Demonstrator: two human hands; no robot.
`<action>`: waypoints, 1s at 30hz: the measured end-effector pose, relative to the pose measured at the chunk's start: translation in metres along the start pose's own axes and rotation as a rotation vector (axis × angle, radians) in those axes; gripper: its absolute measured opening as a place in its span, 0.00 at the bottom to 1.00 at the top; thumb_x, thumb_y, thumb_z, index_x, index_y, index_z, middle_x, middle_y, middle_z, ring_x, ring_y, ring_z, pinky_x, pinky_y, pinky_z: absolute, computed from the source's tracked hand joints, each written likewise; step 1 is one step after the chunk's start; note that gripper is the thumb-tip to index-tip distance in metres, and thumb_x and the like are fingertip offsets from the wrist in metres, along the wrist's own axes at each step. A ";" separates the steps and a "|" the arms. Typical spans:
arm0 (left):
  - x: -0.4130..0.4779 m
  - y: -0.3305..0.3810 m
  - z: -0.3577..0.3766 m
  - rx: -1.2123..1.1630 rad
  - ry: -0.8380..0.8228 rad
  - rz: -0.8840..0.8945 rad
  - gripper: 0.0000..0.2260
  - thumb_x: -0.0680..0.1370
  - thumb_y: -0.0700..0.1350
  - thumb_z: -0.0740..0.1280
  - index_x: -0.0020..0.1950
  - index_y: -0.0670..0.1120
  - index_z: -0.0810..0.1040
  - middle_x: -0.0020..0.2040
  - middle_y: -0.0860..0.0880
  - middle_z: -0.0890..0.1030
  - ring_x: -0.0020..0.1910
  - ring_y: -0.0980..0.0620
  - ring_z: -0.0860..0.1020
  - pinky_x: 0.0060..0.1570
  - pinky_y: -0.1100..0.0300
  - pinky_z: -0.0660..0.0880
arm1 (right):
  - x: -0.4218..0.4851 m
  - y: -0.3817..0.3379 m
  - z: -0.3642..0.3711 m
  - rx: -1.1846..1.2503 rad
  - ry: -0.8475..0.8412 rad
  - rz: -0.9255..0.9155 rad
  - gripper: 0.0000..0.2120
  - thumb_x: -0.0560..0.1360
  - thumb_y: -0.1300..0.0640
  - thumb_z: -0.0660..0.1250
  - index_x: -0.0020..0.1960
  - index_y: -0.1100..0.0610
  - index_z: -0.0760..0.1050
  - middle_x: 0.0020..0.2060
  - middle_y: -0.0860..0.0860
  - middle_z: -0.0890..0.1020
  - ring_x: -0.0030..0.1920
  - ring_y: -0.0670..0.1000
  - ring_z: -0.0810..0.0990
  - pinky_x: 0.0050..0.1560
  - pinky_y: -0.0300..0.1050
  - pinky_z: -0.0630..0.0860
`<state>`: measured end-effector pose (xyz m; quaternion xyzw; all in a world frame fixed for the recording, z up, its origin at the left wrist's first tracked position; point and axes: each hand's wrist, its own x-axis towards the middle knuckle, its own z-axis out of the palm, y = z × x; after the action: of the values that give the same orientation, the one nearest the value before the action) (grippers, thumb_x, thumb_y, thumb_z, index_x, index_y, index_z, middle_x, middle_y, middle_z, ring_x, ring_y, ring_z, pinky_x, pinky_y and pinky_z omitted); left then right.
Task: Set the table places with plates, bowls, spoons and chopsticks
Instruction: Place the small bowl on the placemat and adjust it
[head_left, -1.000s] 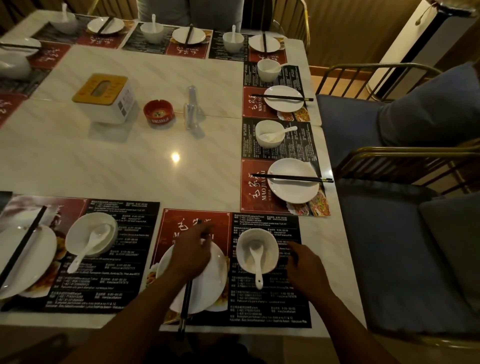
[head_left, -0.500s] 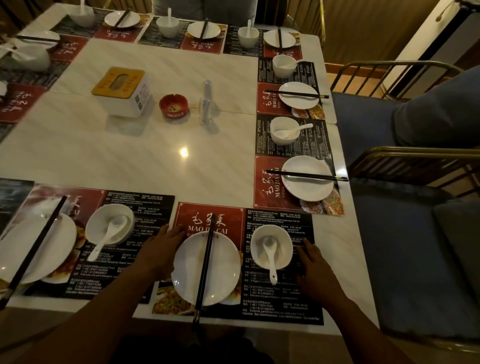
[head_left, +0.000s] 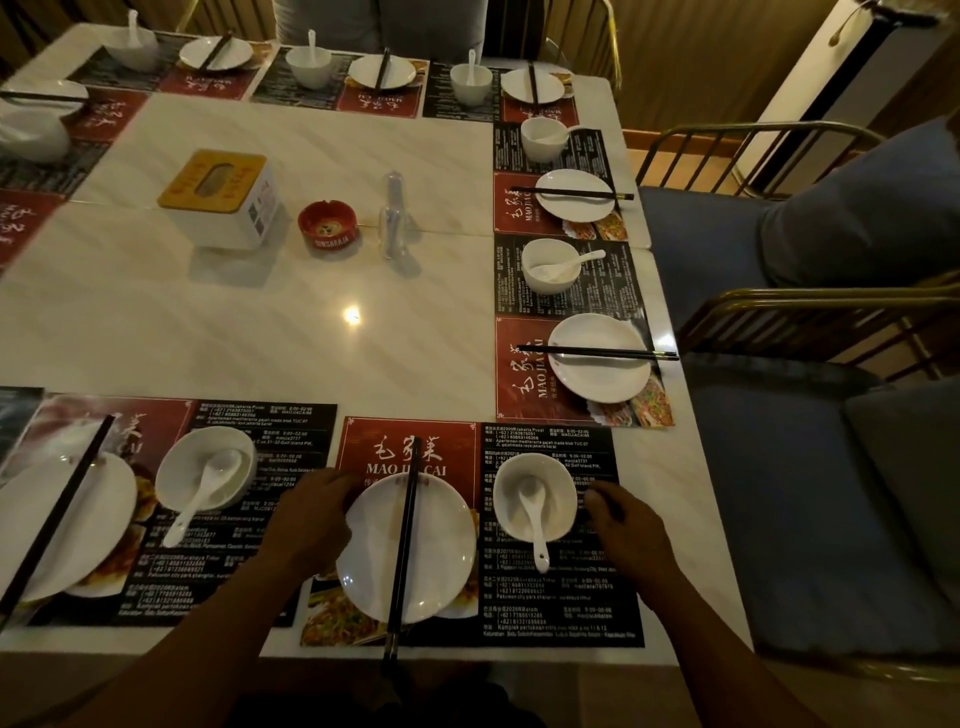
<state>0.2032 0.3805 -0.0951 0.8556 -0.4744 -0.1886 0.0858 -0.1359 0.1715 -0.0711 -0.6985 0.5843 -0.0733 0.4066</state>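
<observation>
The plate (head_left: 441, 551) sits on the placemat (head_left: 561, 597) at the near edge of the desk (head_left: 260, 322), with the chopsticks (head_left: 402, 551) laid across its middle. Just to its right stands the bowl (head_left: 558, 499), holding the spoon (head_left: 535, 514). My left hand (head_left: 311, 514) lies against the plate's left rim with fingers bent, but I cannot tell if it grips. My right hand (head_left: 628, 530) rests relaxed on the placemat just beside the bowl, holding nothing.

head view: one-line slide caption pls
Left hand at the plate bearing chopsticks; right hand beside the bowl holding a spoon.
</observation>
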 end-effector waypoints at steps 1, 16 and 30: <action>0.000 0.002 -0.001 -0.056 0.031 -0.018 0.12 0.76 0.42 0.69 0.58 0.53 0.81 0.53 0.52 0.81 0.53 0.51 0.79 0.53 0.57 0.76 | 0.000 -0.004 0.000 0.034 -0.036 -0.002 0.14 0.77 0.44 0.67 0.61 0.45 0.78 0.52 0.45 0.83 0.52 0.46 0.80 0.55 0.47 0.78; -0.003 -0.005 0.003 -0.158 0.022 -0.116 0.08 0.79 0.45 0.68 0.56 0.52 0.84 0.52 0.51 0.85 0.48 0.54 0.82 0.54 0.54 0.80 | 0.007 -0.021 0.005 -0.058 -0.062 0.003 0.15 0.76 0.52 0.70 0.63 0.48 0.80 0.53 0.47 0.85 0.48 0.45 0.79 0.49 0.40 0.73; -0.013 0.009 0.002 -0.188 0.088 -0.225 0.09 0.79 0.45 0.67 0.57 0.49 0.84 0.54 0.49 0.84 0.51 0.50 0.81 0.55 0.54 0.78 | 0.012 -0.022 -0.002 -0.088 -0.138 -0.021 0.17 0.76 0.50 0.70 0.64 0.48 0.78 0.54 0.47 0.84 0.50 0.46 0.80 0.52 0.43 0.76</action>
<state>0.1891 0.3862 -0.0912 0.8990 -0.3516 -0.2028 0.1644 -0.1169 0.1595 -0.0597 -0.7252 0.5502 -0.0036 0.4140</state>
